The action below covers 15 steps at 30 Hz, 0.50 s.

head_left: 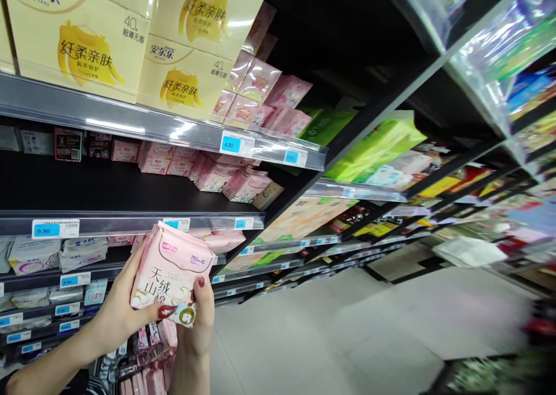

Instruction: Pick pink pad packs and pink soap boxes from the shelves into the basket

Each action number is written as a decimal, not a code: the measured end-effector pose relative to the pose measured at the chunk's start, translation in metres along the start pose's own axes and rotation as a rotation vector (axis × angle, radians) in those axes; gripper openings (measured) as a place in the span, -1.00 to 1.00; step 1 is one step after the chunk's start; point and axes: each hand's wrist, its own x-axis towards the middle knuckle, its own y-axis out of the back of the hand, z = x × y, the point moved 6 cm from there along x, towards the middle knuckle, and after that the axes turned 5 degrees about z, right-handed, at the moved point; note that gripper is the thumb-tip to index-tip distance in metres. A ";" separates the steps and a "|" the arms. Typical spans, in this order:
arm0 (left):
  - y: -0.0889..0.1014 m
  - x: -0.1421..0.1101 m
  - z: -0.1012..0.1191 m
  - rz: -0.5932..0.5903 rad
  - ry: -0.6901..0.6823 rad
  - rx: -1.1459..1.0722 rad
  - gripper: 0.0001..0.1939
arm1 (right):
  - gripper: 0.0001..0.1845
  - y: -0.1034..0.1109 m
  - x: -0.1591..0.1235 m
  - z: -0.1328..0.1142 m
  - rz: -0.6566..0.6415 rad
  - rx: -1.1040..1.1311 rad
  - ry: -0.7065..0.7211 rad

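A pink pack of sanitary pads (pixel 163 267), printed "250mm" and with large dark Chinese characters, is held up in front of the shelves, tilted slightly. My left hand (pixel 119 308) grips it from the left, thumb lying across its lower front. From the lower right, my right hand (pixel 202 317) holds the same pack, its thumb pressed on the front near the right edge. The other fingers of both hands are mostly hidden behind it. Similar pink packs (pixel 217 175) stand on the shelf just above and behind.
Yellow boxes (pixel 87 53) fill the upper shelf. Price tags line the shelf edges (pixel 108 218). White packs (pixel 35 253) lie on a lower shelf at left. Below my hands are more small pink packs (pixel 154 380). Pale floor (pixel 304 337) runs along the aisle at right, beside blurred goods.
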 end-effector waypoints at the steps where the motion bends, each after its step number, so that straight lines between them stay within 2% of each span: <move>1: 0.000 0.000 0.001 0.002 -0.003 -0.003 -0.10 | -0.23 0.000 0.000 0.000 0.000 0.017 -0.001; 10: -0.001 0.000 0.003 0.023 -0.020 0.045 -0.09 | -0.21 0.009 0.000 0.004 0.042 0.053 -0.034; 15: 0.003 -0.009 0.000 0.210 -0.157 0.187 0.03 | -0.31 0.004 0.013 0.015 0.030 -0.014 -0.078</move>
